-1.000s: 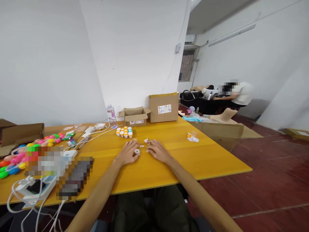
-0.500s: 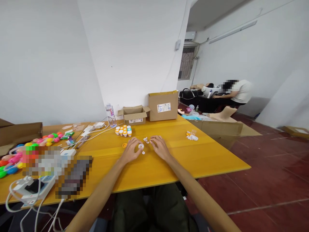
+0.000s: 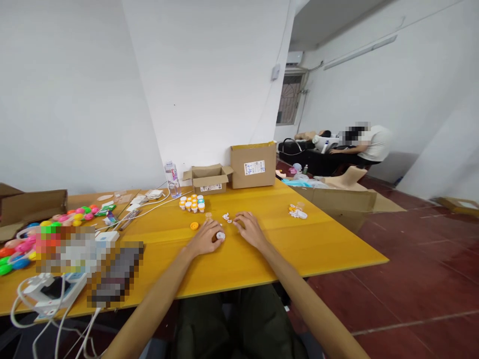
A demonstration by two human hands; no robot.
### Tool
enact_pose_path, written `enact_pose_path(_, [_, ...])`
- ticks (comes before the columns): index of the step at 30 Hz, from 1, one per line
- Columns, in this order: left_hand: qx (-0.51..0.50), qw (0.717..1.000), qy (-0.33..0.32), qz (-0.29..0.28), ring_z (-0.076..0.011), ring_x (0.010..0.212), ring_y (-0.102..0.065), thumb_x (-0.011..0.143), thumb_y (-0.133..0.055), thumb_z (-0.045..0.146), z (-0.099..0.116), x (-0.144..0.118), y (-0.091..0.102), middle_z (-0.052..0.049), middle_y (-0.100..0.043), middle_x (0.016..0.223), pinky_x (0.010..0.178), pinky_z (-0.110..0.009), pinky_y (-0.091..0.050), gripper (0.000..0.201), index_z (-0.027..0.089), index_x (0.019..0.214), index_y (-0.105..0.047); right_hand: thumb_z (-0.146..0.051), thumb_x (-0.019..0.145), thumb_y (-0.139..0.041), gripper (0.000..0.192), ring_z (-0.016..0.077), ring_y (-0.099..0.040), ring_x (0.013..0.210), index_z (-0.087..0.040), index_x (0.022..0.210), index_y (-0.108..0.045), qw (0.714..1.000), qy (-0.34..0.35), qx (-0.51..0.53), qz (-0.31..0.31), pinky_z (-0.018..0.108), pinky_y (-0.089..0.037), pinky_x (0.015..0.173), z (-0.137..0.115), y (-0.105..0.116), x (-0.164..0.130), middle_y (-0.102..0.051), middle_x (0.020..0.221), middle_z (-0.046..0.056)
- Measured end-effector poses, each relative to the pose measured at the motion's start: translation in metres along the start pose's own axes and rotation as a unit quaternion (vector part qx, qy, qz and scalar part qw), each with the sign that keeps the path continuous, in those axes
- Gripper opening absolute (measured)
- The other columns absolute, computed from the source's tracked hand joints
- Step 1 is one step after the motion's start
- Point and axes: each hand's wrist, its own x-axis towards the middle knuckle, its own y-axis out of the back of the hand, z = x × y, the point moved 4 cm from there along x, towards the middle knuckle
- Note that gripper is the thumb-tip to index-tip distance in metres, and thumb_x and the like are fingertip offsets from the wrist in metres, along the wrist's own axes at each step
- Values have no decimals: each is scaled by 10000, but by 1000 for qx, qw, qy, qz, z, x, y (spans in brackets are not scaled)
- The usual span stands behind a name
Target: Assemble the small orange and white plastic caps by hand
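Observation:
My left hand point(image 3: 204, 238) is closed around a small white round plastic cup point(image 3: 220, 235), holding it just at the tabletop. Behind these fingers, a pale clear piece point(image 3: 208, 216) shows in part. An orange cap point(image 3: 194, 226) lies to the left of that hand. Several tiny white parts point(image 3: 227, 218) with dark spots rest between my hands. My right hand point(image 3: 249, 229) is beside them, its fingers bent but apart, with nothing visible between them. Farther back stands a group of small white bottles point(image 3: 192, 204) with orange and teal caps.
On the yellow table point(image 3: 299, 254) are an open cardboard box point(image 3: 208, 184), a taller carton point(image 3: 253, 167), a water bottle point(image 3: 172, 179) and white and orange parts point(image 3: 298, 212). Colourful plastic balls point(image 3: 24, 244), a power strip point(image 3: 75, 289) and cables lie left. A person point(image 3: 372, 142) sits across the room.
My left hand has come slightly nearer the table's front edge with the white cup, covering the spot where a small white piece lay. My right hand has hardly moved.

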Motion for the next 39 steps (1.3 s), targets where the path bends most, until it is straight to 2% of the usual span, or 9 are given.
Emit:
enact_pose_path(6, [9,1000,6,-10,-242,978,-531,825,-487,219,-11,-7,8,-69,-597,975,908,-399,-421,167,211,960,-585,-178,876,-559,122,215,-586,955,-222,830,-664,999,30,-4,-31,385,-465,848,-11,-1,0,-650,1009,73])
enact_pose_path(10, [-3,1000,4,-2,-249,1028,-544,824,-506,241,-14,-10,13,-79,-611,1046,916,-403,-438,214,215,1026,-573,-206,882,-567,98,210,-600,937,-229,860,-659,997,45,-22,-50,374,-476,843,-14,7,-5,-652,992,68])
enact_pose_path(14, [-10,999,17,44,-250,1098,-549,844,-497,227,-21,-11,21,-80,-625,1114,980,-417,-421,241,225,1073,-572,-239,903,-558,102,200,-620,893,-222,909,-658,996,53,-31,-60,337,-494,818,-8,18,-19,-663,938,62])
enact_pose_path(17, [-13,995,50,90,-224,1002,-593,856,-453,165,-29,-12,26,-64,-651,1010,923,-387,-462,223,229,1023,-587,-229,917,-535,129,203,-628,875,-218,895,-661,994,79,-50,-64,329,-498,808,-6,20,-27,-665,904,63])
enact_pose_path(21, [-23,995,64,78,-195,915,-618,903,-391,149,-35,-10,17,-50,-658,988,845,-340,-495,265,240,1045,-594,-210,929,-507,166,201,-621,877,-226,898,-669,990,98,-70,-68,330,-497,815,-14,14,-25,-664,911,63])
enact_pose_path(23, [-24,998,47,43,-187,933,-615,919,-378,152,-33,-7,7,-52,-644,1041,845,-329,-497,287,243,1089,-592,-203,926,-508,173,205,-611,901,-232,902,-676,988,106,-82,-80,340,-493,829,-23,6,-18,-663,930,65])
enact_pose_path(28, [-4,999,41,32,-198,982,-603,913,-389,125,-37,-1,-11,-85,-603,1121,845,-326,-495,370,243,1210,-574,-172,905,-528,182,238,-572,1016,-236,966,-688,985,103,-119,-77,376,-470,860,-38,-17,4,-641,1070,105])
enact_pose_path(34, [18,997,70,23,-201,931,-603,917,-413,181,-53,3,-24,-75,-602,1066,813,-312,-487,273,235,1064,-637,-103,887,-530,217,223,-567,994,-242,886,-697,981,105,-131,-96,349,-462,841,-36,-33,14,-637,1006,92])
enact_pose_path(39, [-10,997,71,28,-199,859,-594,928,-405,207,-47,3,-16,-61,-605,953,794,-328,-483,224,224,951,-628,-112,885,-540,207,211,-552,985,-246,857,-696,979,122,-124,-104,334,-459,836,-35,-33,16,-633,975,76])
